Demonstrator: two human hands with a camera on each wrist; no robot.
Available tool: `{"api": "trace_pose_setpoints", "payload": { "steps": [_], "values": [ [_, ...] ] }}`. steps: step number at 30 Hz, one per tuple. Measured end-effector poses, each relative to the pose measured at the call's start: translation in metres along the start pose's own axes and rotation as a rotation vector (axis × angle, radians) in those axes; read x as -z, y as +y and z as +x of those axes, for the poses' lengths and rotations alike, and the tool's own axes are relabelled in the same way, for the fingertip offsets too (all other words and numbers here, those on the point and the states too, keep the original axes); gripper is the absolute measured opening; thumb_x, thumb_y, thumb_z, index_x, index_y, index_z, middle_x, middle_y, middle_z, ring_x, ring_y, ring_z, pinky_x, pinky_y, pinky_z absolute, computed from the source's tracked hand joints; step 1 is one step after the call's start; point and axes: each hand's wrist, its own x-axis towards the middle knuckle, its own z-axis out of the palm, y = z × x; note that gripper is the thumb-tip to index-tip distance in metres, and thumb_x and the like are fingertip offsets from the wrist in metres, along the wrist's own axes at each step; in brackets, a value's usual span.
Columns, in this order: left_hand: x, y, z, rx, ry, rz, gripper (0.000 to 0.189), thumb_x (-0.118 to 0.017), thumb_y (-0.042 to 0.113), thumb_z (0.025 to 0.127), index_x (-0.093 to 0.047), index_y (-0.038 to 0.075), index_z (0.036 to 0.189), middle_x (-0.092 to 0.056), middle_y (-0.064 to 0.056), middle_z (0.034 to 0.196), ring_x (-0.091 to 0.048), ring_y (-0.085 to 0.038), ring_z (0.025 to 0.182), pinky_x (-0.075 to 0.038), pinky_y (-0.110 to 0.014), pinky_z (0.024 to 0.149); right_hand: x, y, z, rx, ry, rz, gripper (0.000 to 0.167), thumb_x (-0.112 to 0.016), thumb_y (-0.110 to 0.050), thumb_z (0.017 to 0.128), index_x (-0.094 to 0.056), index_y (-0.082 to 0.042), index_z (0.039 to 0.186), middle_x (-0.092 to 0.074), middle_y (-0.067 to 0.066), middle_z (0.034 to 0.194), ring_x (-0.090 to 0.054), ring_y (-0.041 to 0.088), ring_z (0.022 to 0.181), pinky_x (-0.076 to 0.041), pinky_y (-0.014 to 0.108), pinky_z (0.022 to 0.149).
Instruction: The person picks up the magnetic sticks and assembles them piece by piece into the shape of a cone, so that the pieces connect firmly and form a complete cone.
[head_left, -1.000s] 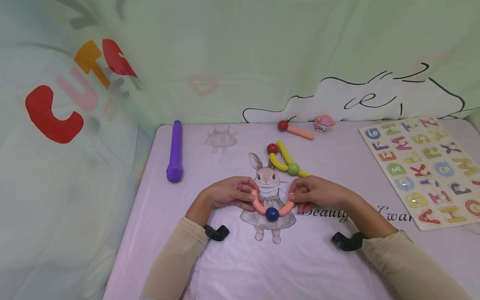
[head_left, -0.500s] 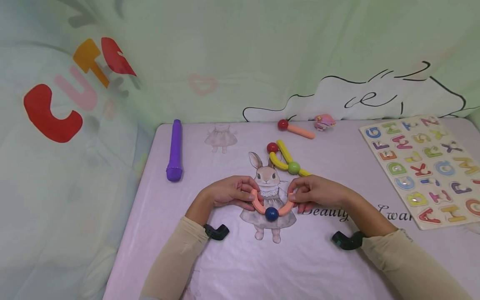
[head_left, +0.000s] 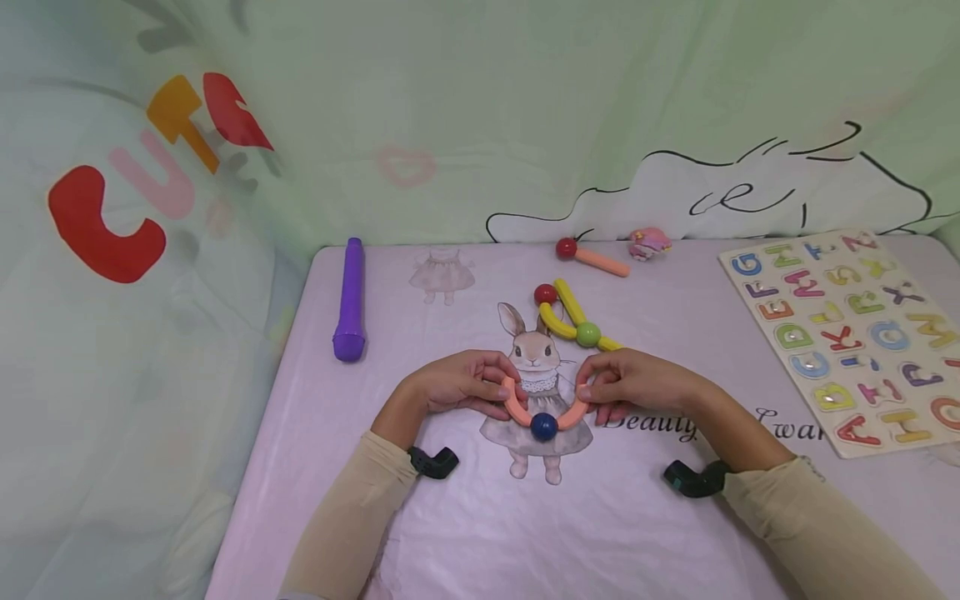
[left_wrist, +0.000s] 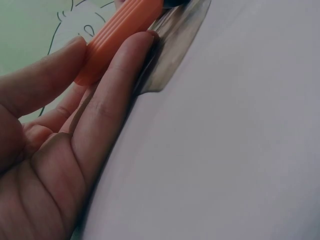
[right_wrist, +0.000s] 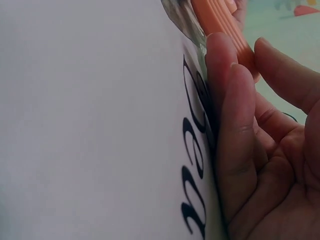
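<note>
Two curved orange rods join at a dark blue ball, making a U shape over the printed rabbit. My left hand pinches the free end of the left orange rod between thumb and fingers. On the other side my right hand pinches the end of the right orange rod. The left wrist view shows the ridged orange rod between thumb and fingertips, close over the cloth. In the right wrist view the other ridged rod sits between thumb and fingers.
Beyond the hands lie yellow rods with a green ball and a red ball. Farther back are an orange rod with a red ball and a small pink toy. A purple microphone-shaped toy lies left, a letter board right.
</note>
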Motion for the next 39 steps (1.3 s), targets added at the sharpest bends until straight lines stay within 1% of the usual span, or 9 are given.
{"api": "trace_pose_setpoints", "payload": {
  "steps": [5,9,12,16,22,27,32,35,39],
  "values": [
    [-0.001,0.001,0.0,0.005,0.0,-0.001,0.025,-0.058,-0.006,0.099,-0.052,0.0,0.123,-0.072,-0.011,0.117,-0.073,-0.023,0.104,-0.059,-0.042,0.092,0.001,-0.003,-0.001,0.001,0.012,-0.026,0.039,-0.07,-0.033,0.097,-0.062,-0.005,0.123,-0.073,0.011,0.086,-0.07,0.023,0.075,-0.059,0.029,0.068],
    [-0.001,0.001,0.0,0.007,0.003,-0.001,0.024,-0.058,-0.005,0.1,-0.052,0.0,0.123,-0.072,-0.011,0.117,-0.073,-0.023,0.104,-0.059,-0.042,0.091,0.002,-0.006,-0.003,0.016,0.039,-0.051,0.038,-0.07,-0.032,0.097,-0.063,-0.005,0.123,-0.071,0.011,0.092,-0.068,0.023,0.08,-0.058,0.028,0.07],
    [0.0,0.0,0.001,0.008,0.003,-0.005,0.025,-0.058,-0.006,0.099,-0.052,0.0,0.123,-0.072,-0.011,0.117,-0.073,-0.023,0.104,-0.059,-0.042,0.091,0.003,-0.008,-0.004,0.018,0.053,-0.046,0.038,-0.071,-0.031,0.097,-0.063,-0.004,0.122,-0.07,0.012,0.096,-0.067,0.024,0.083,-0.058,0.028,0.072],
    [0.0,0.0,0.001,0.006,-0.002,-0.014,0.025,-0.058,-0.006,0.099,-0.052,0.0,0.122,-0.073,-0.011,0.116,-0.073,-0.023,0.103,-0.059,-0.042,0.091,0.004,-0.009,-0.005,0.032,0.083,-0.077,0.039,-0.072,-0.031,0.096,-0.064,-0.004,0.122,-0.07,0.01,0.096,-0.066,0.024,0.083,-0.058,0.029,0.073],
    [0.0,0.0,0.001,0.003,-0.006,-0.019,0.024,-0.058,-0.006,0.099,-0.052,0.0,0.122,-0.073,-0.011,0.114,-0.073,-0.024,0.103,-0.059,-0.041,0.09,0.01,-0.016,-0.01,0.049,0.213,-0.157,0.035,-0.07,-0.03,0.097,-0.066,-0.006,0.123,-0.07,0.008,0.095,-0.068,0.022,0.082,-0.057,0.027,0.076],
    [0.0,0.0,0.001,0.004,-0.006,-0.02,0.025,-0.059,-0.006,0.099,-0.052,0.0,0.122,-0.073,-0.011,0.115,-0.073,-0.024,0.103,-0.059,-0.041,0.09,0.016,-0.024,-0.011,0.049,0.376,-0.194,0.032,-0.07,-0.032,0.098,-0.067,-0.01,0.12,-0.071,0.01,0.095,-0.068,0.024,0.081,-0.057,0.029,0.074],
    [0.0,0.0,0.001,0.002,-0.007,-0.017,0.024,-0.059,-0.005,0.099,-0.053,0.0,0.121,-0.073,-0.012,0.115,-0.073,-0.024,0.103,-0.06,-0.04,0.089,0.018,-0.026,-0.008,0.047,0.532,-0.215,0.038,-0.071,-0.038,0.096,-0.065,-0.012,0.123,-0.067,0.011,0.104,-0.066,0.024,0.08,-0.056,0.028,0.069],
    [0.001,0.0,0.001,0.0,-0.011,-0.009,0.023,-0.059,-0.005,0.099,-0.054,0.0,0.121,-0.073,-0.012,0.114,-0.073,-0.024,0.103,-0.06,-0.04,0.089,0.018,-0.024,-0.005,0.044,0.592,-0.243,0.043,-0.072,-0.04,0.095,-0.062,-0.012,0.127,-0.064,0.011,0.11,-0.064,0.023,0.078,-0.055,0.026,0.066],
    [0.0,0.0,0.001,-0.003,-0.013,0.005,0.023,-0.06,-0.004,0.099,-0.054,-0.001,0.121,-0.073,-0.012,0.114,-0.073,-0.024,0.103,-0.06,-0.041,0.09,0.016,-0.022,-0.001,0.035,0.632,-0.278,0.049,-0.075,-0.042,0.093,-0.061,-0.011,0.129,-0.064,0.013,0.117,-0.061,0.022,0.073,-0.051,0.026,0.062]
  ]
}}
